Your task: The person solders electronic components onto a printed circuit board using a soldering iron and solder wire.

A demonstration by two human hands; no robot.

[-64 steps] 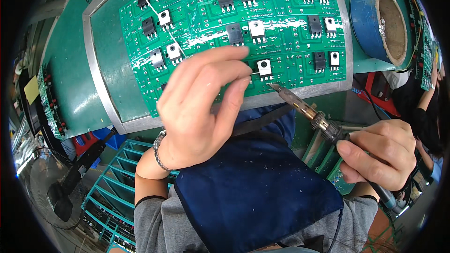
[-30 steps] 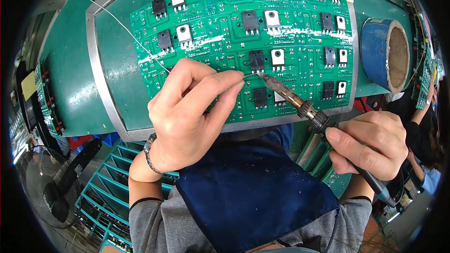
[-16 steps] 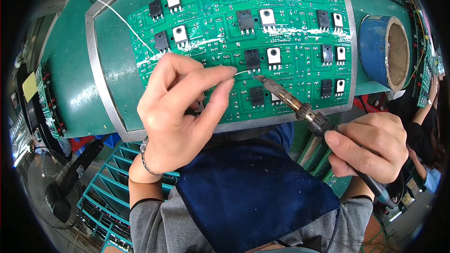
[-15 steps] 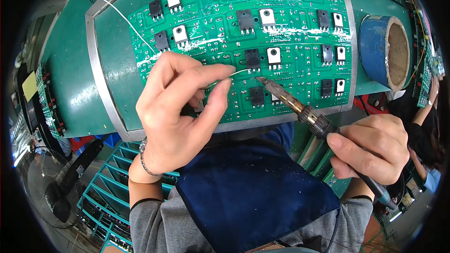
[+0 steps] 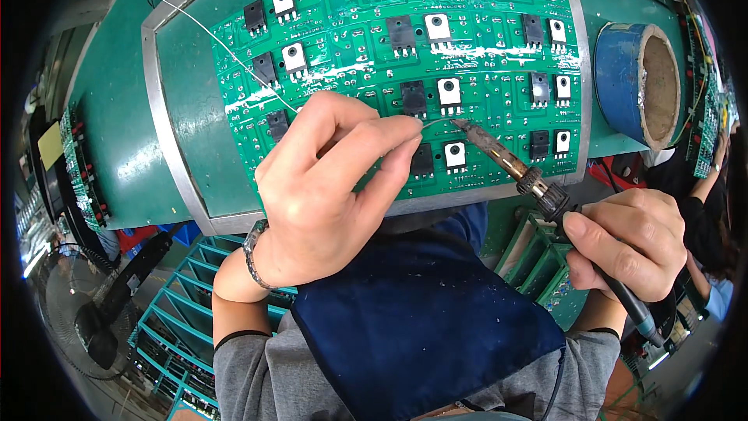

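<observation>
Nearest: dark blue apron (image 5: 428, 327), both hands out beyond it. Right hand (image 5: 631, 245) clamped around the dark handle of a soldering iron (image 5: 548, 196), tip pointing up-left. Should be light and rigid; metal front presumably hot, so hold only behind the ribbed collar. Left hand (image 5: 327, 187): thumb and index together, pinching a thin pale wire (image 5: 218, 39), short end sticking out toward the iron tip, meeting it or just beside, can't tell which. Rest trails back up-left. Wire looks soft, probably kinks easily; pinch close to the end but clear of heat. Iron tip is at the leads of a pale-faced component (image 5: 449, 92), third row down. That's on a green circuit board (image 5: 499, 39), likely stiff but fragile, glossy so maybe slick; take it by the edges, off the leads. Metal frame (image 5: 159, 109) shows along its left and front. Beyond, right: blue roll (image 5: 619, 82) with brown core, on the bench (image 5: 117, 156)
</observation>
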